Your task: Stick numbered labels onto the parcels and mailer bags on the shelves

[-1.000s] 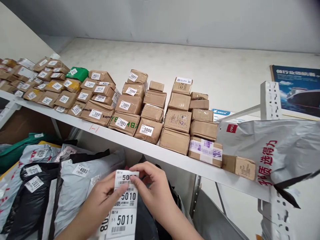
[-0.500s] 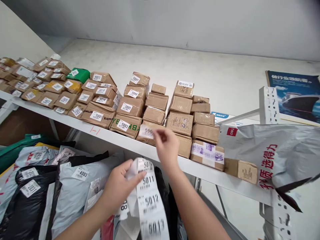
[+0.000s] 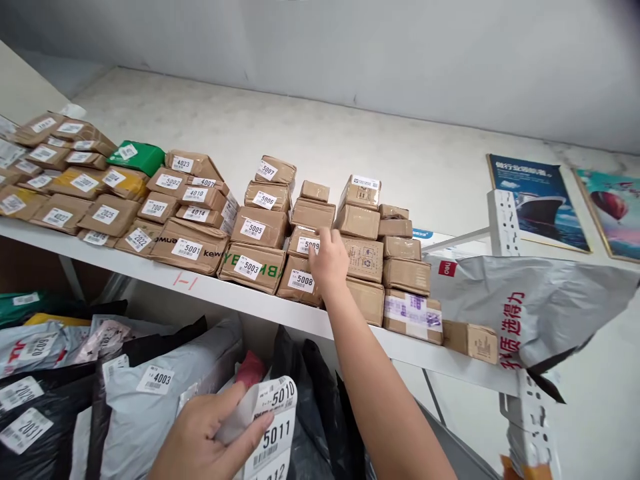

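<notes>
White shelf (image 3: 290, 315) | cartons (image 3: 313, 213), contents hidden | left hand (image 3: 203, 433) pinches label strip (image 3: 276, 427) | right hand (image 3: 330, 260), half-curled, touches 5009 label (image 3: 304, 245), grip unclear

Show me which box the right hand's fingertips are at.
The box labelled 5009, directly above the box labelled 5008. It's the only one whose label the right hand overlaps.

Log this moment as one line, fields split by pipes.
left hand: holding label strip | right hand: over right end of 5009 label | 5009 label: on stacked carton | below: carton labelled 5008
</notes>
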A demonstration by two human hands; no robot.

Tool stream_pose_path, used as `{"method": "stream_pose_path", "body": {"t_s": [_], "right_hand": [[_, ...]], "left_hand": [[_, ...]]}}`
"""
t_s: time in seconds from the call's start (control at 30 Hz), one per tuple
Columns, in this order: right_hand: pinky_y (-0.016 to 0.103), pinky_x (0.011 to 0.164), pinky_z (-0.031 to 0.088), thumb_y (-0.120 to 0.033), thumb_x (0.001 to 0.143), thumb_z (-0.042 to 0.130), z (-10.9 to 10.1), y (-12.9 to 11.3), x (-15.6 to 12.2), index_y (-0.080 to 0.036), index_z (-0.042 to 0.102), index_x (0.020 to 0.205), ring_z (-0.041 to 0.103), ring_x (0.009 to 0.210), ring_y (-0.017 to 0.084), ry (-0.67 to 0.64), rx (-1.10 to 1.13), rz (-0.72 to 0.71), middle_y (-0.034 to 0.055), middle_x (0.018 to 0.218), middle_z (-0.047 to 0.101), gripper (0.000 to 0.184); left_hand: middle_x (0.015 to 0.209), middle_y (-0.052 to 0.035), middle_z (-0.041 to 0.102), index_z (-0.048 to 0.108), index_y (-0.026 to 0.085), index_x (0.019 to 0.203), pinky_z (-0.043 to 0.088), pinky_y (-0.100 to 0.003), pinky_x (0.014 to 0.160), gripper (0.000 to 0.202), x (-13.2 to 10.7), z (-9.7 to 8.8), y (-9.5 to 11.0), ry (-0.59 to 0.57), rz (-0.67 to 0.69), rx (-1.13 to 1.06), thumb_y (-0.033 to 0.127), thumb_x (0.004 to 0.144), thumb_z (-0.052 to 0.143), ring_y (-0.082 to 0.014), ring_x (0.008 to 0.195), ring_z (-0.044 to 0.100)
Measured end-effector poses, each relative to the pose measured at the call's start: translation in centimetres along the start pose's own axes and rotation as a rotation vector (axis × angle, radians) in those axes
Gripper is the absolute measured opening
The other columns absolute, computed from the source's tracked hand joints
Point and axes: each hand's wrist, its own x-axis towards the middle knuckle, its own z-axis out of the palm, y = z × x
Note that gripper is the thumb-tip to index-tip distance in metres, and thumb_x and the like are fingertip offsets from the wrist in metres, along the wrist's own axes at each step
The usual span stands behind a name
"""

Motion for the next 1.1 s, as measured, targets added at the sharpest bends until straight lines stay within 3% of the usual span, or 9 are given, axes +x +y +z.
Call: {"method": "stream_pose_path", "body": {"t_s": [0.07, 0.17, 0.2, 0.27, 0.3, 0.43, 0.6, 0.8, 1.1], "right_hand": [[0.041, 0.089, 0.047, -0.012, 0.083, 0.059, -0.7, -0.4, -1.0, -0.015, 0.065, 0.102, 0.057, 0.108, 0.030, -0.032, 0.090, -0.056, 0.0152, 0.109, 0.062, 0.019], [0.038, 0.090, 0.049, -0.023, 0.088, 0.058, -3.1, -2.1, -4.8, -0.017, 0.066, 0.100, 0.061, 0.104, 0.025, -0.076, 0.509, -0.042, 0.0113, 0.105, 0.067, 0.016], [0.034, 0.082, 0.052, -0.030, 0.090, 0.057, -4.2, -2.9, -6.7, -0.019, 0.066, 0.102, 0.064, 0.097, 0.022, -0.194, 0.709, -0.039, 0.0082, 0.102, 0.069, 0.019], [0.028, 0.068, 0.053, -0.037, 0.084, 0.065, -6.2, -4.5, -10.5, -0.022, 0.067, 0.106, 0.067, 0.087, 0.019, -0.643, 0.975, -0.024, 0.0049, 0.099, 0.072, 0.026], [0.026, 0.065, 0.051, -0.036, 0.083, 0.067, -6.9, -5.1, -12.2, -0.022, 0.069, 0.103, 0.067, 0.083, 0.018, -0.701, 0.987, 0.000, 0.0043, 0.095, 0.072, 0.024], [0.025, 0.064, 0.046, -0.023, 0.085, 0.061, -7.7, -5.7, -15.9, -0.021, 0.071, 0.099, 0.062, 0.077, 0.015, -0.579, 0.814, -0.021, 0.0047, 0.091, 0.071, 0.017], [0.025, 0.060, 0.046, -0.029, 0.069, 0.077, -6.0, -4.7, -15.3, -0.019, 0.068, 0.087, 0.059, 0.068, 0.014, -0.548, 1.078, 0.415, 0.0019, 0.077, 0.068, 0.022], [0.024, 0.063, 0.047, -0.033, 0.042, 0.095, -5.4, -5.3, -13.7, -0.018, 0.070, 0.080, 0.057, 0.060, 0.010, -0.556, 1.358, 0.710, -0.0046, 0.060, 0.062, 0.048], [0.023, 0.059, 0.044, -0.034, 0.045, 0.092, -5.3, -4.7, -11.0, -0.017, 0.071, 0.074, 0.057, 0.060, 0.010, -0.672, 1.288, 0.597, -0.0017, 0.065, 0.067, 0.040]], "left_hand": [[0.051, 0.0027, 0.055, 0.065, 0.021, 0.061, 0.044, -0.017, 0.052, 0.035, 0.4, -0.8, 0.2, -0.035, -0.023, -0.057, 0.052, 0.078, 0.067, -0.0118, 0.050, 0.050], [0.054, 0.0020, 0.057, 0.065, 0.020, 0.063, 0.042, -0.017, 0.050, 0.035, 1.0, -2.0, -0.2, -0.068, -0.043, -0.127, 0.050, 0.082, 0.064, -0.0123, 0.052, 0.052], [0.055, 0.0017, 0.056, 0.064, 0.020, 0.062, 0.043, -0.017, 0.050, 0.036, 1.2, -2.3, -0.5, -0.077, -0.031, -0.142, 0.050, 0.083, 0.062, -0.0125, 0.053, 0.052], [0.057, 0.0008, 0.055, 0.062, 0.020, 0.061, 0.044, -0.017, 0.051, 0.039, 1.6, -2.6, -1.2, -0.099, 0.028, -0.173, 0.047, 0.088, 0.057, -0.0127, 0.054, 0.052], [0.060, 0.0002, 0.056, 0.063, 0.020, 0.062, 0.044, -0.018, 0.053, 0.039, 1.7, -2.6, -1.6, -0.113, 0.066, -0.194, 0.046, 0.090, 0.053, -0.0129, 0.056, 0.053], [0.074, -0.0026, 0.062, 0.068, 0.021, 0.074, 0.049, -0.020, 0.066, 0.035, 2.4, -1.6, -2.2, -0.206, 0.048, -0.309, 0.046, 0.091, 0.052, -0.0158, 0.073, 0.061], [0.075, -0.0022, 0.066, 0.064, 0.019, 0.093, 0.047, -0.022, 0.055, 0.053, 3.3, -0.3, -1.0, -0.195, -0.445, -0.639, 0.064, 0.068, 0.072, -0.0156, 0.064, 0.059], [0.055, 0.0057, 0.048, 0.053, 0.019, 0.069, 0.035, -0.017, 0.047, 0.046, 4.6, 0.1, -0.1, 0.107, -0.120, -0.408, 0.063, 0.082, 0.058, -0.0086, 0.052, 0.042], [0.078, -0.0014, 0.070, 0.066, 0.019, 0.091, 0.050, -0.022, 0.061, 0.039, 6.5, -1.0, -1.0, -0.205, -0.223, -0.612, 0.053, 0.073, 0.074, -0.0154, 0.068, 0.063]]}}
